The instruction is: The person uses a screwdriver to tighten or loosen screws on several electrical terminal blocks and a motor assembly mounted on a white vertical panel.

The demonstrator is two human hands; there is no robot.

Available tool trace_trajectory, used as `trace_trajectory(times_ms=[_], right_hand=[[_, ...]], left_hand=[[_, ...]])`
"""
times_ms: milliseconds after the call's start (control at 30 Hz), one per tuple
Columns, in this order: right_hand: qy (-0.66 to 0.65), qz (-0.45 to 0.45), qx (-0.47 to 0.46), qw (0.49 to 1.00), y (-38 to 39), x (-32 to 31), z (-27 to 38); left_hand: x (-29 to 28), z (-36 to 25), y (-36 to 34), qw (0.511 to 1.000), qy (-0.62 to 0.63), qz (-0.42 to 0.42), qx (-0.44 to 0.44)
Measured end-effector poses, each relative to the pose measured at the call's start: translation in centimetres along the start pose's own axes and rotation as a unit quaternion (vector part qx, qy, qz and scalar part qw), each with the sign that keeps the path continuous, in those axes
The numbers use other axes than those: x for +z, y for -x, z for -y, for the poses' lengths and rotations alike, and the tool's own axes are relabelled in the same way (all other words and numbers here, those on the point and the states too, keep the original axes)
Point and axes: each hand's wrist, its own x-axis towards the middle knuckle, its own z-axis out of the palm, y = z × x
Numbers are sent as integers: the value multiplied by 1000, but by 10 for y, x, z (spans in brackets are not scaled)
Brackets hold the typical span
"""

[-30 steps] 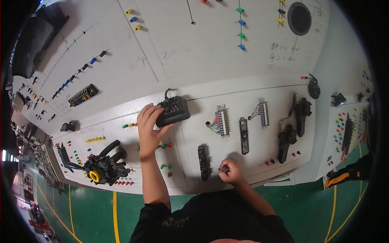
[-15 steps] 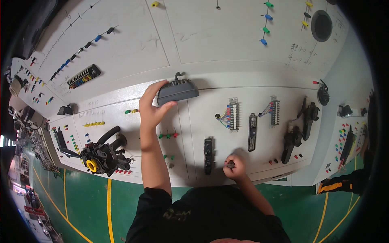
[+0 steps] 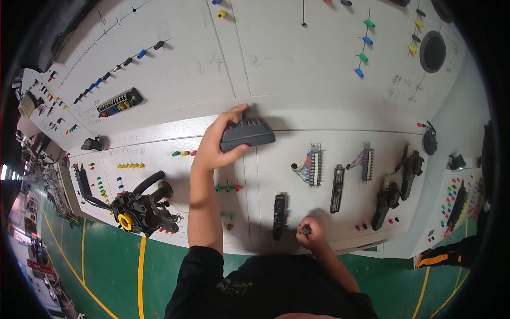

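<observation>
Up against the white panel, my left hand (image 3: 215,146) grips a dark grey block-shaped housing (image 3: 248,134) with a ribbed top; the thumb lies on its near face and the fingers reach over the far side. Behind the housing a short black piece shows, partly covered by my fingers. Low at the panel's near edge, my right hand (image 3: 312,234) is closed in a fist around a small dark object (image 3: 305,230). Only that object's end shows, so its kind is hidden. Left of this fist is a narrow black switch strip (image 3: 279,216).
Terminal blocks with coloured wires (image 3: 314,166) and a long black strip (image 3: 337,189) sit right of centre. A black steering-column switch assembly (image 3: 141,210) with a yellow ring juts out at left. Coloured sockets dot the white panel (image 3: 297,69). A person's leg (image 3: 446,259) is at far right.
The whole view has shifted, so the panel appears lower and further right. My left fingers have moved further over the housing's far side, onto the black piece. My right fist stays closed.
</observation>
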Motion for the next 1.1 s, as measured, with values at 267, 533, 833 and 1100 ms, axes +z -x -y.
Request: trace_trajectory(times_ms=[267,533,833,1100], right_hand=[[50,10,-29,998,2,-5,0],[64,10,-34,997,-5,-5,5],[65,38,-22,997,-1,-6,2],[55,11,-52,997,-4,-5,3]], left_hand=[[-9,-2,-7,990,-123,20,59],[-14,4,-10,994,-89,38,51],[-16,24,-20,995,-16,67,78],[-16,8,-21,987,-107,100,68]])
